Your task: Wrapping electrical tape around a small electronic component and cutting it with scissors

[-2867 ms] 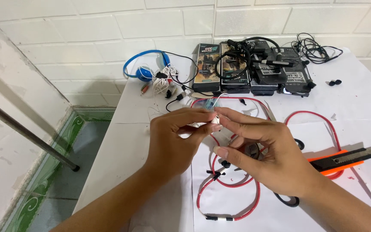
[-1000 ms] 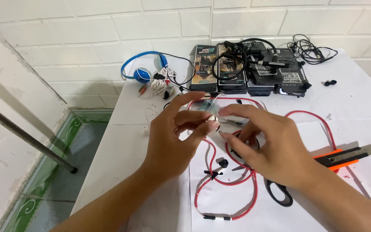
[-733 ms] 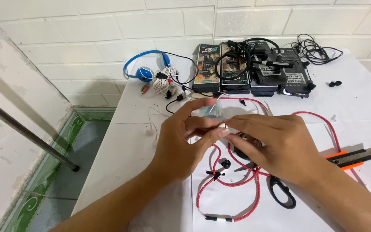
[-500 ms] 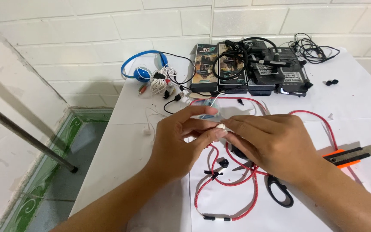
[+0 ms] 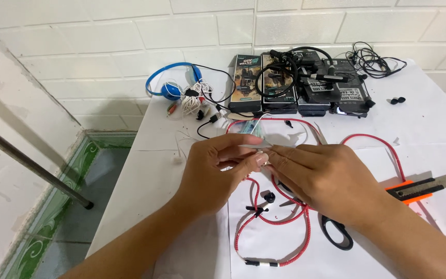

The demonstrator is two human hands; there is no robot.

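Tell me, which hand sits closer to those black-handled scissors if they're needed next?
Probably the right hand: the scissors lie just under its wrist, while the left hand is farther off.

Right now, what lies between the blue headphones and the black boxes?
Head view: a tangle of white cable and a black cable lie between the blue headphones and the black boxes.

head cam, looks down, close over white table [image 5: 429,124], facing wall
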